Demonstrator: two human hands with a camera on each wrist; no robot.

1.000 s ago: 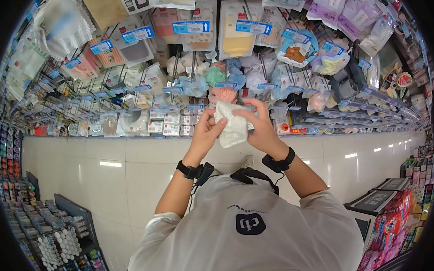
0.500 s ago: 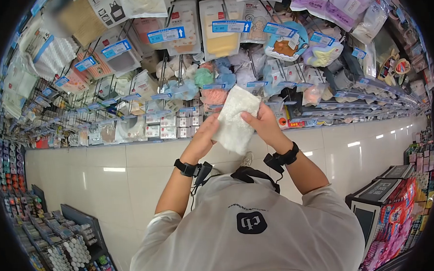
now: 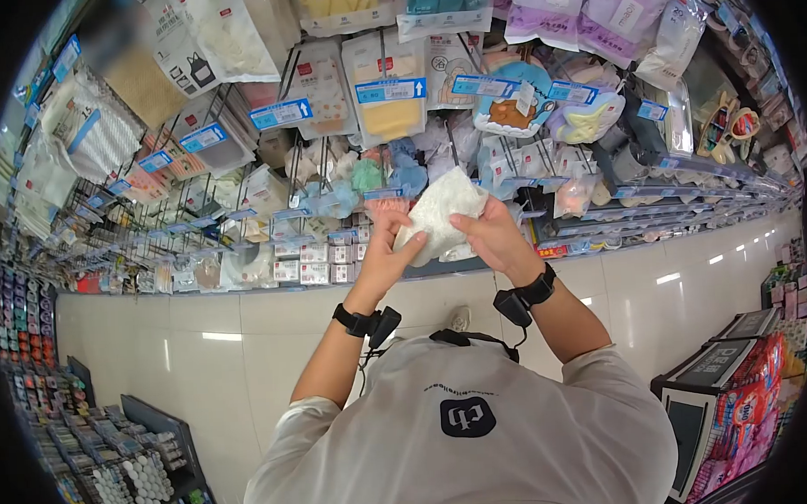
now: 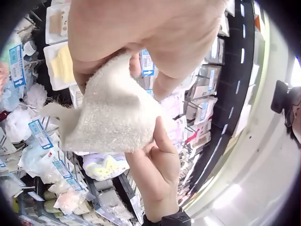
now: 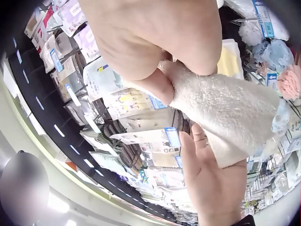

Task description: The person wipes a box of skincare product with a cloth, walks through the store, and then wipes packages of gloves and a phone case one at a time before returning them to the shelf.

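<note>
A white fluffy cloth (image 3: 438, 213) is held up in front of the shop shelves by both hands. My left hand (image 3: 397, 236) grips its lower left edge, thumb on the front. My right hand (image 3: 472, 216) pinches its right side between thumb and fingers. In the left wrist view the cloth (image 4: 113, 117) hangs from the left hand (image 4: 141, 33), and the right hand (image 4: 160, 165) touches it from below. Seen from the right wrist, the cloth (image 5: 230, 106) is pinched by the right hand (image 5: 160, 70), with the left hand (image 5: 211, 183) under it.
A wall of hooks (image 3: 326, 120) carries hanging packets, sponges and cloths with blue price tags (image 3: 389, 90). A pale tiled floor (image 3: 209, 332) runs below. A low rack of small goods (image 3: 115, 463) stands at the left and a display stand (image 3: 724, 382) at the right.
The cloth was bunched, then spread flat, and is now held higher and closer to the hooks, tilted and partly gathered. Both hands have stayed on it.
</note>
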